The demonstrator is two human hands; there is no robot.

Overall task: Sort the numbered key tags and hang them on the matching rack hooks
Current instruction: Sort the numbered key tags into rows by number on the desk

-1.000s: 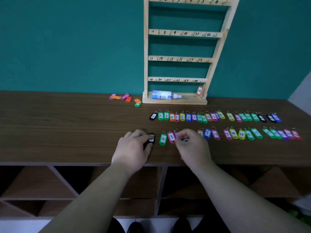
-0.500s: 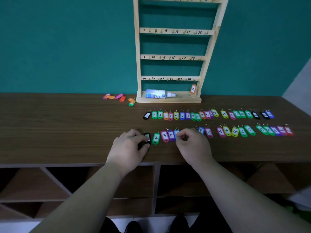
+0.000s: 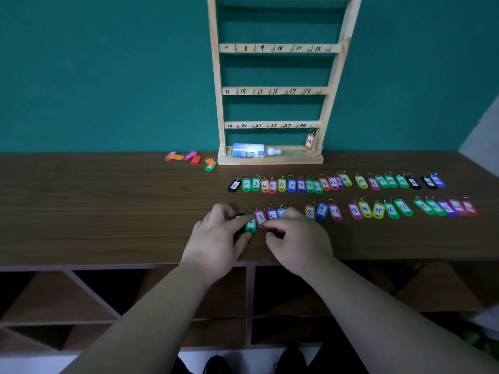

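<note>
Key tags (image 3: pixel 334 212): probably light, stiff, slick plastic; best pinched by the body, ring free. Left hand (image 3: pixel 216 238) pinches green tag (image 3: pixel 251 224); right hand (image 3: pixel 299 238) curled alongside, hold unclear.

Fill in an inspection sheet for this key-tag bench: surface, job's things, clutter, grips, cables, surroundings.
Surface: brown wooden table.
Job's things: wooden rack with numbered hooks; orange tag 24 hangs on it; far row and near row of tags lie on the table.
Clutter: spray bottle lying on the rack base; loose tags left of the rack.
Grips: left hand touches green tag 2; right hand by pink tag 3; holds unclear.
Cables: nothing seen.
Surroundings: teal wall; open shelves below.
</note>
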